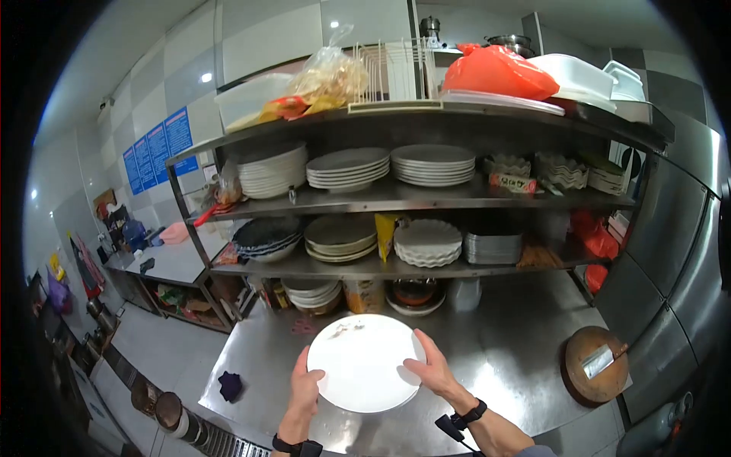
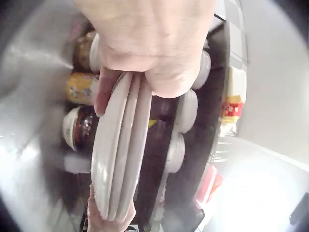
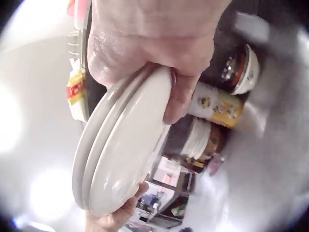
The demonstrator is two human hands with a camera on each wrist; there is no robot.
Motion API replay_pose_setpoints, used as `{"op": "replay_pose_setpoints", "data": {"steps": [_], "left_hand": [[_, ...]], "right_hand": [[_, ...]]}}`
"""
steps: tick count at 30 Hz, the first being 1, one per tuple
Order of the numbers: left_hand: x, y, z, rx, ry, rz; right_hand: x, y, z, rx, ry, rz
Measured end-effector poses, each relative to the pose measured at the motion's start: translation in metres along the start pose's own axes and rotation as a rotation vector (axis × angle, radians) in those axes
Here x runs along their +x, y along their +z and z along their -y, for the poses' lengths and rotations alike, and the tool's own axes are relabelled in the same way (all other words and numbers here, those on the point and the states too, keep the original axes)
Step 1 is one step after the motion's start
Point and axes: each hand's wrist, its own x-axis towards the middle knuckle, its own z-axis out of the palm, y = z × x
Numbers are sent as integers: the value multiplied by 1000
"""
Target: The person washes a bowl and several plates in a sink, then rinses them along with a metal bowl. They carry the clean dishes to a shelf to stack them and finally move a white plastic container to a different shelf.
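Observation:
A small stack of three white plates (image 1: 365, 365) is held over the steel counter (image 1: 487, 343), its top face showing pale marks of glare and dark smudges near the far rim. My left hand (image 1: 306, 385) grips the left side, thumb over the rim. On the opposite side my right hand (image 1: 435, 369) holds the rim the same way. From the left wrist, the three layered rims of the plates (image 2: 120, 150) show beneath the left hand (image 2: 149, 43). The right wrist view has the plates (image 3: 130, 140) pinched between the thumb and fingers of the right hand (image 3: 154, 43).
Ahead stands a steel shelf (image 1: 411, 204) bearing several stacks of plates (image 1: 434, 164) and bowls. Under it, bowls (image 1: 312, 293) and a yellow can (image 1: 364, 295) sit on the counter. A round chopping board (image 1: 579, 385) with a cleaver (image 1: 598, 361) lies right; a dark cloth (image 1: 230, 386) lies left.

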Motion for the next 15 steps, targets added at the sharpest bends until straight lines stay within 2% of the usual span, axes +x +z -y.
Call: {"op": "replay_pose_setpoints", "data": {"steps": [2, 4, 5, 6, 7, 8, 12, 15], "left_hand": [[10, 35, -39, -35, 67, 84], [14, 68, -76, -75, 77, 74], [21, 79, -88, -99, 111, 161], [25, 91, -101, -122, 145, 250], [16, 111, -122, -83, 135, 172], [14, 126, -134, -83, 144, 178], [14, 156, -162, -63, 154, 215], [14, 168, -169, -85, 103, 302]], "right_hand": [[17, -34, 31, 53, -31, 7], [27, -70, 82, 243, -56, 123], [31, -86, 99, 257, -77, 165], [39, -100, 96, 352, -109, 209], [44, -116, 101, 332, -155, 249], [46, -130, 108, 312, -201, 288], [50, -161, 126, 279, -281, 303], [46, -166, 127, 261, -383, 215]]}}
